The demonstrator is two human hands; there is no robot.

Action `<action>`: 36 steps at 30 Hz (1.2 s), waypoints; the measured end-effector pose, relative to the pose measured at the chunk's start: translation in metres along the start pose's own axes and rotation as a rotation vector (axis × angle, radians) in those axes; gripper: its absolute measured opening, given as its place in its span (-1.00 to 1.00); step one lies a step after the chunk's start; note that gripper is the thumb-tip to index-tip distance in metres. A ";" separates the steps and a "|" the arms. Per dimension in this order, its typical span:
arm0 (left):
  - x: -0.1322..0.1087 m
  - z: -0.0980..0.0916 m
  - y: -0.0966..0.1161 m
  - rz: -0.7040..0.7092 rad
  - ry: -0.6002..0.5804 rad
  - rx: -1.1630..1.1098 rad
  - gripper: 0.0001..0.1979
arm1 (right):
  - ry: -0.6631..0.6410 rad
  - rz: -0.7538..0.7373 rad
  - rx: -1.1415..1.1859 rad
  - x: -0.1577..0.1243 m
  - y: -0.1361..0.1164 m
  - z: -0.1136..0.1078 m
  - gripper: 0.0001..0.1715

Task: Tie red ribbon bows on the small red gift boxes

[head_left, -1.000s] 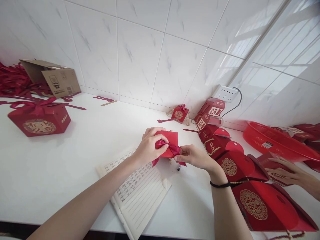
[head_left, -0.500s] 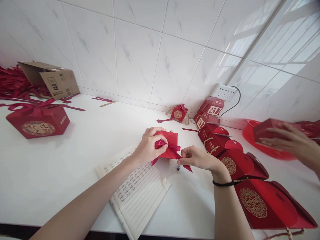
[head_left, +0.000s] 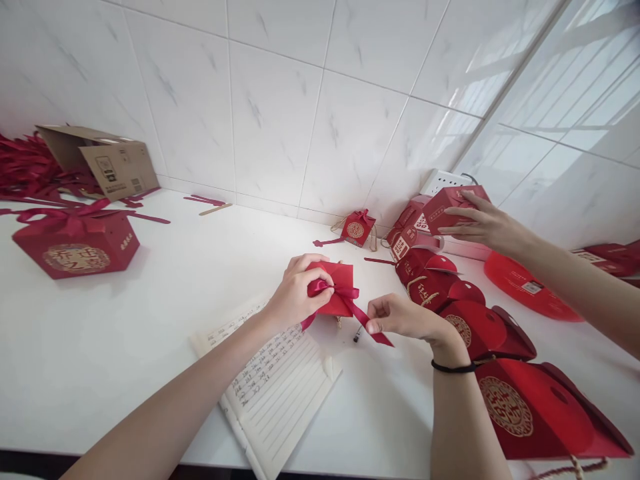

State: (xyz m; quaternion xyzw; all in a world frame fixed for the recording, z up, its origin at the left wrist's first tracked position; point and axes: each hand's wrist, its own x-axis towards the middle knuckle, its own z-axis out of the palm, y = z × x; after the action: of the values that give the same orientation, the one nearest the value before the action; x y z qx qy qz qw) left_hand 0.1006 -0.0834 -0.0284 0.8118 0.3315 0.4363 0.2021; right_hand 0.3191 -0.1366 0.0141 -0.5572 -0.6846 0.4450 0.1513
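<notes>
A small red gift box (head_left: 343,275) sits in front of me at the top of a lined notebook, with a dark red ribbon (head_left: 345,291) tied in a bow on it. My left hand (head_left: 304,291) is closed, pinching the bow's left loop against the box. Between the thumb and curled fingers of my right hand (head_left: 395,316) runs the ribbon's long tail, stretched down to the right of the box. A black hair tie (head_left: 453,367) circles my right wrist. Part of a pen (head_left: 357,335) shows on the table below the ribbon.
The handwritten notebook (head_left: 295,400) lies under my left forearm. A row of red gift boxes (head_left: 505,340) lines the right. Another person's hand (head_left: 475,217) holds a red box (head_left: 447,207) above it, near a red plastic tray (head_left: 525,287). At left are a ribboned box (head_left: 75,247) and a carton (head_left: 117,163).
My right hand has drawn the ribbon tail slightly to the right. The other person's hand has carried a box left and up, from over the red tray to the row's far end.
</notes>
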 end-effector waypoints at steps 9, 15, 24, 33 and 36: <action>-0.004 0.006 -0.006 0.048 0.059 -0.080 -0.80 | 0.364 -0.209 0.047 0.021 -0.011 0.020 -0.48; -0.007 0.011 -0.009 -0.098 0.134 -0.172 -0.87 | 0.424 -0.251 0.062 0.023 -0.011 0.023 -0.44; -0.004 0.012 -0.002 -0.239 0.221 -0.345 -0.84 | 0.397 -0.298 0.037 0.025 0.000 0.018 -0.46; -0.003 0.007 -0.002 -0.269 0.222 -0.284 -0.83 | 0.389 -0.318 0.016 0.025 -0.001 0.019 -0.46; -0.003 0.006 -0.005 -0.189 0.205 -0.246 -0.91 | 0.393 -0.324 -0.002 0.026 0.000 0.018 -0.45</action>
State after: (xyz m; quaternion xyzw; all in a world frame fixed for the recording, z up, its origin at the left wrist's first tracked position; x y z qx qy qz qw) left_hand 0.1023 -0.0826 -0.0366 0.6974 0.3695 0.5331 0.3050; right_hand 0.2977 -0.1215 -0.0037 -0.5163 -0.7228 0.2972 0.3502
